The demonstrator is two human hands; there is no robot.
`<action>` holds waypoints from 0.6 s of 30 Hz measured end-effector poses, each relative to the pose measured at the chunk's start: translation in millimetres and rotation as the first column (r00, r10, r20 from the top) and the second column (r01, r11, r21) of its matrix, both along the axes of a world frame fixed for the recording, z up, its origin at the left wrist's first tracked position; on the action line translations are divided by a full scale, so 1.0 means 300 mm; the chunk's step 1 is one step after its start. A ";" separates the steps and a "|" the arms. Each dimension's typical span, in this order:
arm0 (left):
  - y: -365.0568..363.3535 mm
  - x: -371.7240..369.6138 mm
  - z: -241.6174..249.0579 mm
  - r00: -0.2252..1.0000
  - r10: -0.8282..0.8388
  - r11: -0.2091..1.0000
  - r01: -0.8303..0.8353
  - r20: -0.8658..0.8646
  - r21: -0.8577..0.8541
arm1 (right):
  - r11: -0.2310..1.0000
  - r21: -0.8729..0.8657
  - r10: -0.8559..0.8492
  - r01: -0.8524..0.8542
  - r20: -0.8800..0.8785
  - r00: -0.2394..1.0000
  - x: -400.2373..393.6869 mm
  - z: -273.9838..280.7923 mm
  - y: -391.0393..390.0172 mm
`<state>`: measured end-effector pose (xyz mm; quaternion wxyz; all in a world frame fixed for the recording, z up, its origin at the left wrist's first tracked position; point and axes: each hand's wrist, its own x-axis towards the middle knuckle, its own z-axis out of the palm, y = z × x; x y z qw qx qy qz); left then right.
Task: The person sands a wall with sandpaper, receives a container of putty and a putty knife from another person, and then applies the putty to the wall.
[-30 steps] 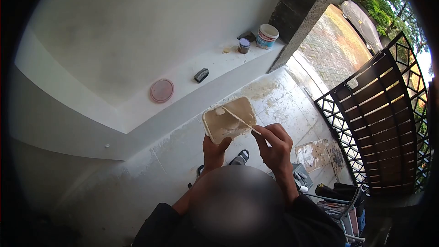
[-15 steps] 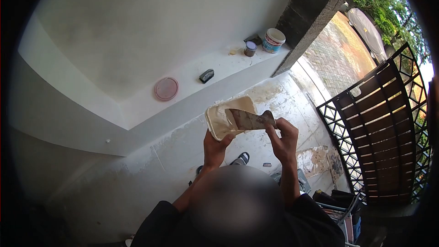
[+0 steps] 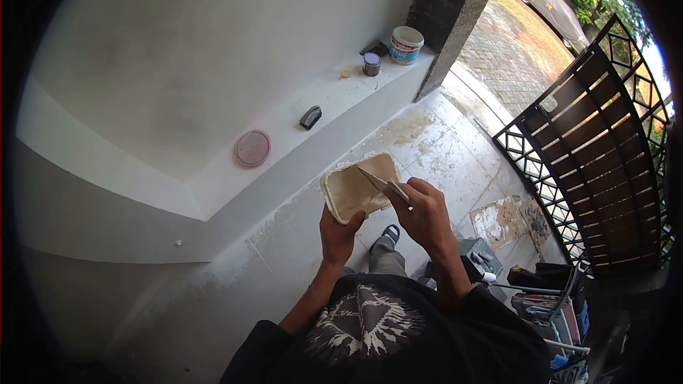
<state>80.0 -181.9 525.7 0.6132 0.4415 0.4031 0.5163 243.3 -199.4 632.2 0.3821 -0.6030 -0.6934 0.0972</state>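
Observation:
My left hand grips the near left edge of a rectangular tub, its thumb over the rim. Whitish paste coats the inside of the tub. In my right hand is a flat scraper, seen nearly edge-on, with its blade reaching into the tub's opening. The fingers of my right hand are closed round the scraper's near end. How far the blade touches the paste I cannot tell.
On the white ledge are a pink round lid, a dark block, a small can and a white bucket. A slatted gate stands at right, a folding frame with items at lower right.
The scraper has turned from broad side to nearly edge-on, and my right hand has moved closer to the tub. The view has shifted; my head no longer covers my shirt.

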 end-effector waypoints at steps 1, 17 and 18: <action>-0.002 -0.006 0.002 0.999 -0.009 1.000 0.010 -0.041 0.004 | 0.998 0.058 -0.015 0.012 0.062 0.998 -0.007 -0.001 -0.003; 0.017 -0.012 -0.013 0.998 0.015 1.000 -0.015 0.065 0.002 | 0.976 0.095 0.194 -0.198 0.058 0.979 -0.029 -0.005 0.026; 0.020 -0.014 -0.008 0.998 0.029 0.999 -0.030 0.058 0.014 | 0.976 0.095 0.193 -0.198 0.061 0.979 -0.029 0.004 0.023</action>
